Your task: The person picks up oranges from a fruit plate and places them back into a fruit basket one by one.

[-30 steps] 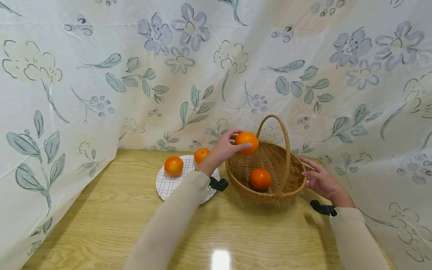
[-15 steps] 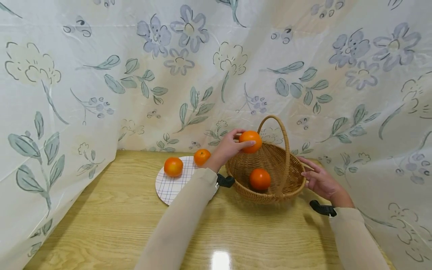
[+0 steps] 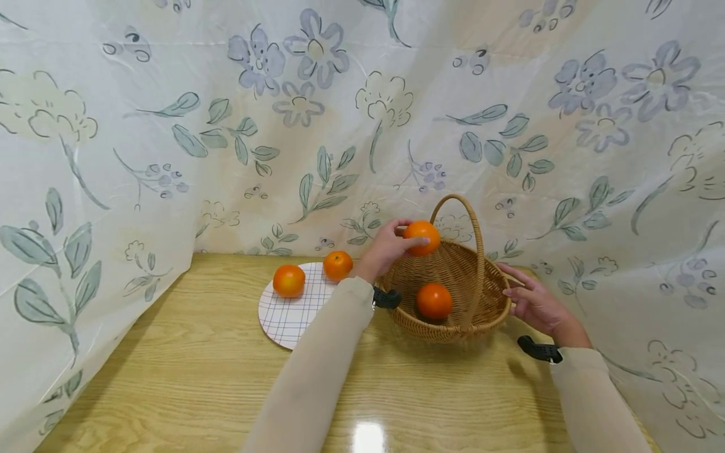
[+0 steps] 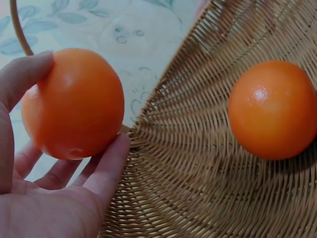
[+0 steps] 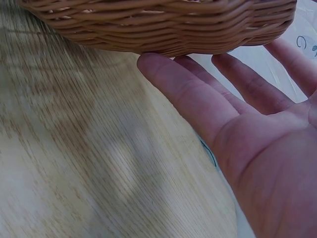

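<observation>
My left hand (image 3: 386, 253) grips an orange (image 3: 423, 234) between thumb and fingers, above the left rim of a wicker basket (image 3: 461, 264) with a tall arched handle. In the left wrist view, the thumb lies on top of this orange (image 4: 79, 104) and the fingertips support it from below. A second orange (image 3: 434, 301) rests inside the basket. At the basket's right side, my right hand (image 3: 535, 302) touches the outside near the rim. Its fairly straight fingers meet the woven side (image 5: 198, 25) in the right wrist view.
Left of the basket lies a round plate (image 3: 280, 324) with a checked pattern. Two more oranges sit on it, a left one (image 3: 289, 281) and a back one (image 3: 338, 265). A floral curtain (image 3: 317, 157) hangs behind the wooden table (image 3: 170, 365).
My left hand has shifted slightly right with its orange, further over the basket's rim. The right hand stays against the basket, and the oranges on the plate have not moved.
</observation>
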`<state>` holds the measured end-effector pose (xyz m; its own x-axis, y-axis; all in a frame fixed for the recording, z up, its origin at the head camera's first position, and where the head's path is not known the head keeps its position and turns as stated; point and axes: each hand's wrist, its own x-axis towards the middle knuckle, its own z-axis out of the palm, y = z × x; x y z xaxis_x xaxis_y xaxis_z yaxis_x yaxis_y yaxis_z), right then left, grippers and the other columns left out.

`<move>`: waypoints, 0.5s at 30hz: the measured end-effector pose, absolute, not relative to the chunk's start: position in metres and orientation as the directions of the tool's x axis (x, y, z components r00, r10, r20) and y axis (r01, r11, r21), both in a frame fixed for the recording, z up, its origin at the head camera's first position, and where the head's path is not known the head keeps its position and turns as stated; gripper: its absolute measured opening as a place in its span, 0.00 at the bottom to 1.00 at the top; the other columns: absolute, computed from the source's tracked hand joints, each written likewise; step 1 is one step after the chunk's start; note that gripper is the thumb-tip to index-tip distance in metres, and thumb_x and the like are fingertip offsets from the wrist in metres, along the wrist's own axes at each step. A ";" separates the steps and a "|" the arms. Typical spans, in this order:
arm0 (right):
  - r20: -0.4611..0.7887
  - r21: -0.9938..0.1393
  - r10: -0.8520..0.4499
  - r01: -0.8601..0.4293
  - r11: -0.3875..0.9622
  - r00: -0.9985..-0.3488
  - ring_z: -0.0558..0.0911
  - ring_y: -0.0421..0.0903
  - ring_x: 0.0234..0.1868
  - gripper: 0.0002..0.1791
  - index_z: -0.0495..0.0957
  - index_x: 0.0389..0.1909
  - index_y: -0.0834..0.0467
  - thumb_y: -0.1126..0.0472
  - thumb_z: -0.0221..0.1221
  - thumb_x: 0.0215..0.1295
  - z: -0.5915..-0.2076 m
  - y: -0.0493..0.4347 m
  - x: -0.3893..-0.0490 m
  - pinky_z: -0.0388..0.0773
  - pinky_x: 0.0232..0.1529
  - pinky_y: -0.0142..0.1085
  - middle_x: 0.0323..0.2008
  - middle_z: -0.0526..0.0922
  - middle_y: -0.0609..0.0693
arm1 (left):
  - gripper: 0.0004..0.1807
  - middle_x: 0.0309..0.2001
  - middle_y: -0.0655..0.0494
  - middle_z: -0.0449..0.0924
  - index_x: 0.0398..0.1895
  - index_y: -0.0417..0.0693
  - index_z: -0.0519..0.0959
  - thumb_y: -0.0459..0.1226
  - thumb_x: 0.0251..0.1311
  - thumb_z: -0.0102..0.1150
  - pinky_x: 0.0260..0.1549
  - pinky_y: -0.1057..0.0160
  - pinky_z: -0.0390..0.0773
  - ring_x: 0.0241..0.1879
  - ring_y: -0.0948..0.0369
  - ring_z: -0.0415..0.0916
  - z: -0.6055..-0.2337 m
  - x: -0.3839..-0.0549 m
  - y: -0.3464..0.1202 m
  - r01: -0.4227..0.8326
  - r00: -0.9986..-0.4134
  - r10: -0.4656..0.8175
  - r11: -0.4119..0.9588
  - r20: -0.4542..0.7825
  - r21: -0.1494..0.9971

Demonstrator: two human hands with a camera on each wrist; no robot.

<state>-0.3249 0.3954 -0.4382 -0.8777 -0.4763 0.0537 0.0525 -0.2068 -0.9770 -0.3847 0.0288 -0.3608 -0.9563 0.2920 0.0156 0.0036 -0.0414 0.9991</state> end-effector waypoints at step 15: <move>0.034 -0.982 -0.427 0.050 -0.184 -0.904 0.84 0.45 0.57 0.39 0.40 0.83 0.56 0.75 0.42 0.77 -0.438 0.387 -0.304 0.87 0.49 0.42 0.67 0.74 0.45 | 0.35 0.59 0.47 0.75 0.66 0.48 0.72 0.35 0.55 0.77 0.60 0.45 0.79 0.52 0.52 0.76 -0.367 -0.376 0.039 -0.018 -0.926 0.375 0.055 -0.037 0.998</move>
